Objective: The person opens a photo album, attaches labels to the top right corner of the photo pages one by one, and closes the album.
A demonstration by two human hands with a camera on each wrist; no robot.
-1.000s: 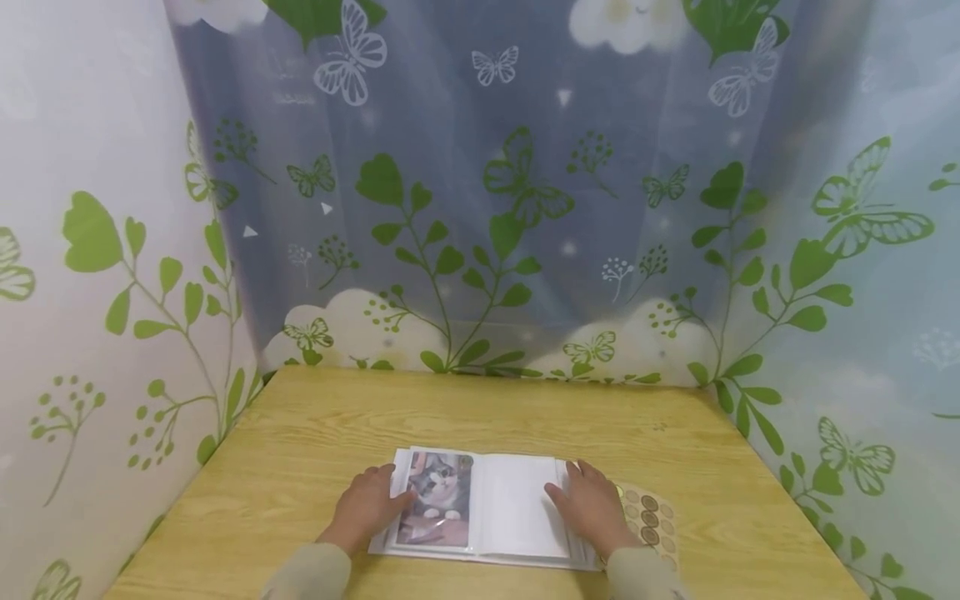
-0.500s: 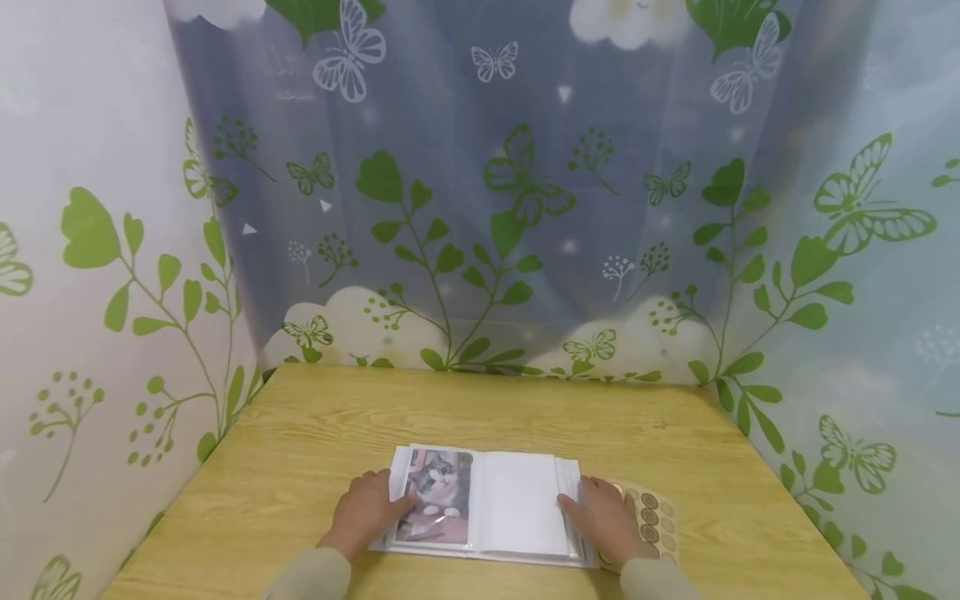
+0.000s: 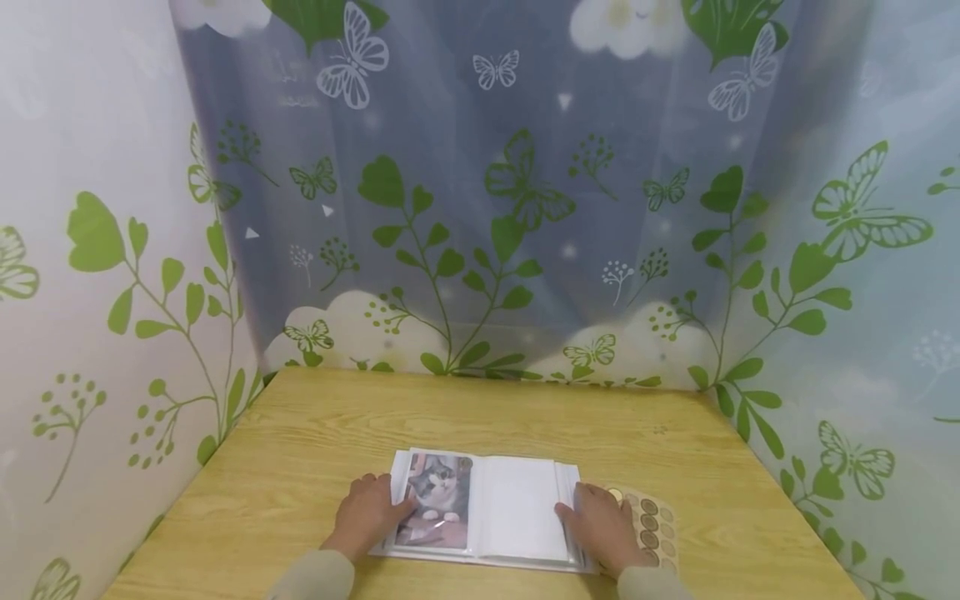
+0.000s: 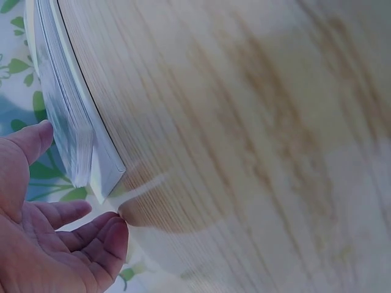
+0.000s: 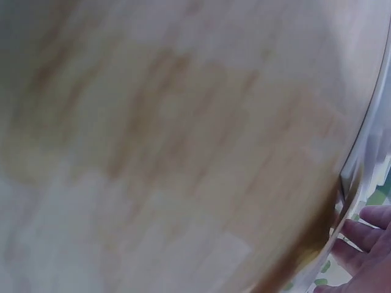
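Observation:
A white photo album [image 3: 525,508] lies spread on the wooden table. Its left page bears a photo of a grey-and-white cat [image 3: 438,500]; the right page is blank white. My left hand [image 3: 365,512] rests at the album's left edge, thumb on the photo page. In the left wrist view, that hand's fingers [image 4: 101,241] lie loosely bent beside the cover's edge. My right hand [image 3: 603,525] rests at the right edge, with the thumb at the page margin. Partly under or beside that hand is a beige sheet of round stickers [image 3: 665,529], its left part hidden.
The wooden table [image 3: 480,412] extends behind the album and to both sides. A patterned curtain [image 3: 480,250] with green leaves and butterflies stands at the table's far edge and along both sides.
My right hand has shifted slightly outward and toward the lower right along the album's right edge. The left hand and the pages show hardly any change.

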